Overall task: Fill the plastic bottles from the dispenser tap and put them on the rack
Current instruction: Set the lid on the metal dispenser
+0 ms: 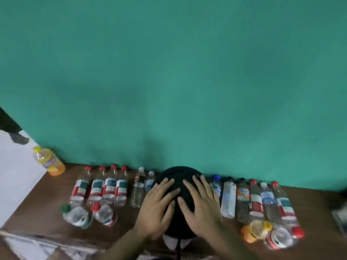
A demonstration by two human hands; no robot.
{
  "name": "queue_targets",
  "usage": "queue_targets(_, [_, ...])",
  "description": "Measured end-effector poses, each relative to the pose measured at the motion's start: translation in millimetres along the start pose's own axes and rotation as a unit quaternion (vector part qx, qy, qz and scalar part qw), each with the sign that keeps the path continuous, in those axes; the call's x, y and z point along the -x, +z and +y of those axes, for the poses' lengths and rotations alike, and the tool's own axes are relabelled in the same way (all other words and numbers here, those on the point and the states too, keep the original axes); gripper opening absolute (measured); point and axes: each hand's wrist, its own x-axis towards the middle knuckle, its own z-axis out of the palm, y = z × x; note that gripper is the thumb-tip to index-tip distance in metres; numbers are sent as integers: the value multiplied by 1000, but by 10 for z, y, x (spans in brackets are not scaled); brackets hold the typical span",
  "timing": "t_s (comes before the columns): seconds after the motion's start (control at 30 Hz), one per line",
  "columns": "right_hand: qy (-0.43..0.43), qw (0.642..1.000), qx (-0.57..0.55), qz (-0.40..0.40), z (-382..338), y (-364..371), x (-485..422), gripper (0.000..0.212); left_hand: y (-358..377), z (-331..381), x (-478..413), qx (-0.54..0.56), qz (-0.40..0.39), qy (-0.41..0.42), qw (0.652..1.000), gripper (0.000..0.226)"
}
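Observation:
A black round dispenser stands at the middle of a brown table against a green wall. My left hand and my right hand both rest flat on its top, fingers spread. Its tap is hidden. Several red-capped plastic bottles stand in a row to the left, with two clear bottles beside the dispenser. Another row of mixed bottles stands to the right.
A yellow-capped orange drink bottle stands at the far left by a white surface. Two short bottles stand in front of the left row. Orange and red-capped ones stand at the front right. No rack is in view.

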Motion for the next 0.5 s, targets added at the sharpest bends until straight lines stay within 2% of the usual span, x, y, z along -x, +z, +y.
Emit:
queue_targets(0.03, [10,997,18,-70,31,-17,83,65,-25,23,66,1,-23,-30,999,42])
queue_targets(0.07, [20,995,6,-99,40,15,166,67,19,53,145,21,-41,-45,998,43])
queue_targets(0.17, [32,990,7,-136,-33,12,156,68,74,128,216,27,-59,-64,996,45])
queue_targets(0.33, [36,991,5,-129,-47,-55,222,65,101,142,265,20,-45,-80,996,44])
queue_targets(0.5, [51,989,-4,-141,-98,-102,248,71,124,188,289,25,-18,-63,998,45])
